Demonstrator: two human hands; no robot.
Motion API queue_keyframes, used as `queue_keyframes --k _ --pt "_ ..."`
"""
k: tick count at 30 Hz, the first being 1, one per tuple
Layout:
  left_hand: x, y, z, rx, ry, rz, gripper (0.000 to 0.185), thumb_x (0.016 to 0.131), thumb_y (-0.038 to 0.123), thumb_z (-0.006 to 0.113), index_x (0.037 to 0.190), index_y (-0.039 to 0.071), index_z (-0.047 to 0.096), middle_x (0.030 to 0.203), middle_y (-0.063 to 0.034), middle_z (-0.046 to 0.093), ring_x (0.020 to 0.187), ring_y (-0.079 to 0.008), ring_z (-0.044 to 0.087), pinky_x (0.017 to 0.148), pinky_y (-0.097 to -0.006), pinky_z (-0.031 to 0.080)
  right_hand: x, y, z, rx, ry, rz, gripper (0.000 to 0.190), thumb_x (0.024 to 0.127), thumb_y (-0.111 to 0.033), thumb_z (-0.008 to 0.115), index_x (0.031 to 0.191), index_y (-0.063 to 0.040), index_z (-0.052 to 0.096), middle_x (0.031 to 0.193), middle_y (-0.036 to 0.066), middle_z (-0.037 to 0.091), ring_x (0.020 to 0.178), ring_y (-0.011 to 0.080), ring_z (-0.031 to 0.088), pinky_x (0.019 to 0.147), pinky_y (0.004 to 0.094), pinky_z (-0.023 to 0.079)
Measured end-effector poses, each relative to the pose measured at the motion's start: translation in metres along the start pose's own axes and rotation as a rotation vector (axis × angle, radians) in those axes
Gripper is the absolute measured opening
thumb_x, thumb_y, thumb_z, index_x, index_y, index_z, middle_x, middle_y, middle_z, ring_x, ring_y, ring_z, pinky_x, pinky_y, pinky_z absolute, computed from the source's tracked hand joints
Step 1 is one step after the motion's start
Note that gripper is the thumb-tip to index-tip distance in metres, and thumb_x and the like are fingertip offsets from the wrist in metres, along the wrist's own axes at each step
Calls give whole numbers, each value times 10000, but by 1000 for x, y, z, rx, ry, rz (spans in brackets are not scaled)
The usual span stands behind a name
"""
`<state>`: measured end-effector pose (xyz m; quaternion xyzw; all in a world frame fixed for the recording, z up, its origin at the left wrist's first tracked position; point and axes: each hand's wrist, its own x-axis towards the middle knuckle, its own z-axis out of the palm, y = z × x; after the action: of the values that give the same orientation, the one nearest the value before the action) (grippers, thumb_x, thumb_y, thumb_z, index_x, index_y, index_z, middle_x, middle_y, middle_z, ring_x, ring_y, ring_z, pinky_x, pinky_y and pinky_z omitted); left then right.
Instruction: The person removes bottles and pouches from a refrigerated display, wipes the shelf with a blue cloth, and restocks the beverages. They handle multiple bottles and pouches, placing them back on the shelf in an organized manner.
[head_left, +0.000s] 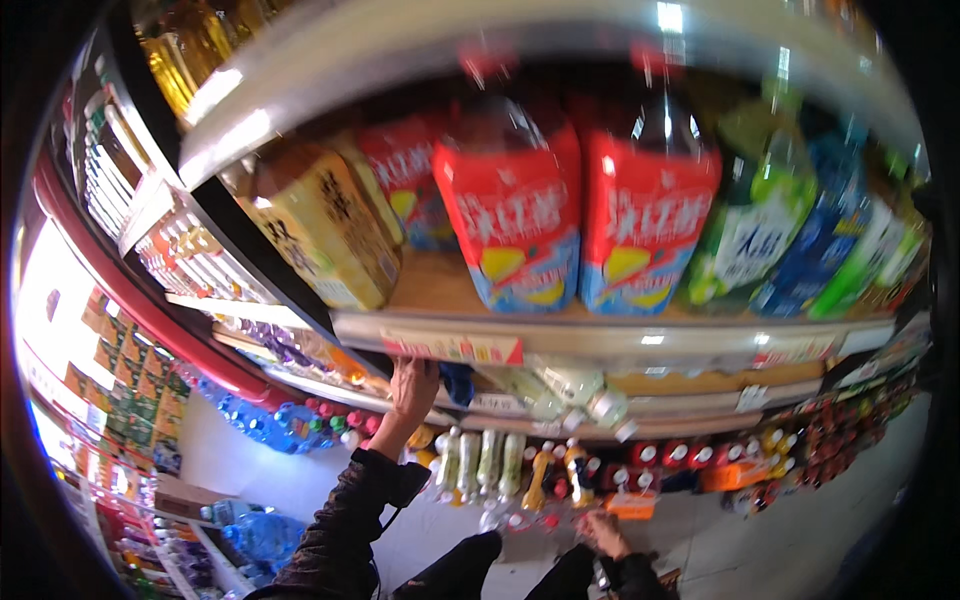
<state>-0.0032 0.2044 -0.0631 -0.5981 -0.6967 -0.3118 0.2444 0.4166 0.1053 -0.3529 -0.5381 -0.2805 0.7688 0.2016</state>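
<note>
My left hand (412, 386) reaches up to the lower shelf, its fingertips partly hidden under the price rail (450, 347) of the shelf above. A dark blue cloth-like thing (456, 384) lies right beside those fingers; whether they grip it is unclear. To its right, several pale bottles with white caps (574, 390) lie on their sides or tilt over the lower shelf's edge. Low down, my right hand (604, 534) has curled fingers close to an orange box (630, 505) and bottle tops. It is too blurred to tell if anything is in it.
Large red-labelled iced tea bottles (510, 217) stand on the shelf above, with a yellow carton-like pack (330, 225) at left and green-labelled bottles (754, 225) at right. Upright drink bottles (480, 465) crowd the floor before the shelf. Blue-tinted water bottles (262, 536) stand at lower left.
</note>
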Motion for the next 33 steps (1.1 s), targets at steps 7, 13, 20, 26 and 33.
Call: queue_keyframes --k 7,13,20,26,33 --pt "10 -28 62 309 -427 137 192 759 141 503 911 85 607 921 -135 599 902 -320 564 744 -455 445 -59 -81 34 -399 -36 -118 219 866 -245 510 904 -42 582 819 63 612 711 179 599 677 294 512" --pt "24 2 18 -377 -492 -376 470 692 140 610 1150 101 513 1130 -176 517 1051 -344 482 889 -424 386 -173 -229 120 -1022 -5 -564 206 792 -122 573 980 -37 582 882 98 604 780 224 592 700 309 488" --pt "6 37 -70 -398 -98 -272 487 562 48 689 1008 89 498 912 -167 437 875 -364 429 792 -439 377 -376 -448 166 -891 399 -1680 161 889 -130 462 953 -80 601 823 63 620 686 190 580 666 299 476" --pt "3 53 -132 -480 -33 -185 478 540 48 723 969 85 518 887 -163 487 814 -344 501 706 -413 430 -468 -551 227 -1045 463 -2074 162 881 -145 472 957 -78 599 836 68 617 695 194 581 670 302 476" --pt "0 57 -159 -514 -37 -220 444 561 28 725 966 78 549 868 -150 511 803 -332 525 684 -394 448 -452 -588 280 -1195 150 -1984 168 873 -162 484 962 -77 597 850 73 614 705 198 581 675 306 476"
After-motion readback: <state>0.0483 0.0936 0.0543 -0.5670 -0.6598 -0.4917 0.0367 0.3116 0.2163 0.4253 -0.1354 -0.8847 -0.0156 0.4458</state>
